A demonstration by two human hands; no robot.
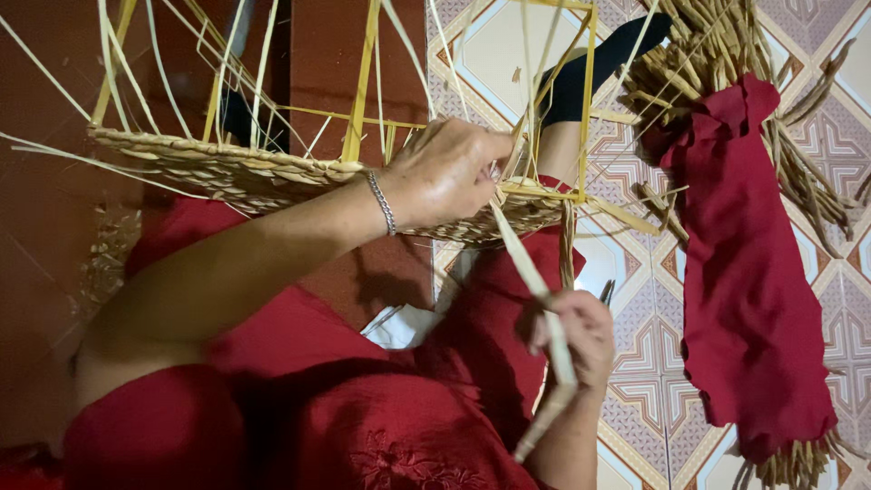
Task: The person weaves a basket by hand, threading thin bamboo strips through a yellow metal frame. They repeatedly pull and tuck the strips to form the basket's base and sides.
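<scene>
A half-woven straw basket rests on my lap, its braided rim running left to right and loose yellow stakes standing up from it. My left hand, with a metal bracelet on the wrist, is closed over the rim at its right end, fingers pinching the strands there. My right hand sits lower, near my red skirt, closed around a long flat pale strand. That strand runs from the rim down through the fist and past it.
On the patterned tile floor at the right lies a bundle of dry reed strips wrapped in a dark red cloth. A foot in a black sock shows behind the basket. A thin metal tip pokes out by my right hand.
</scene>
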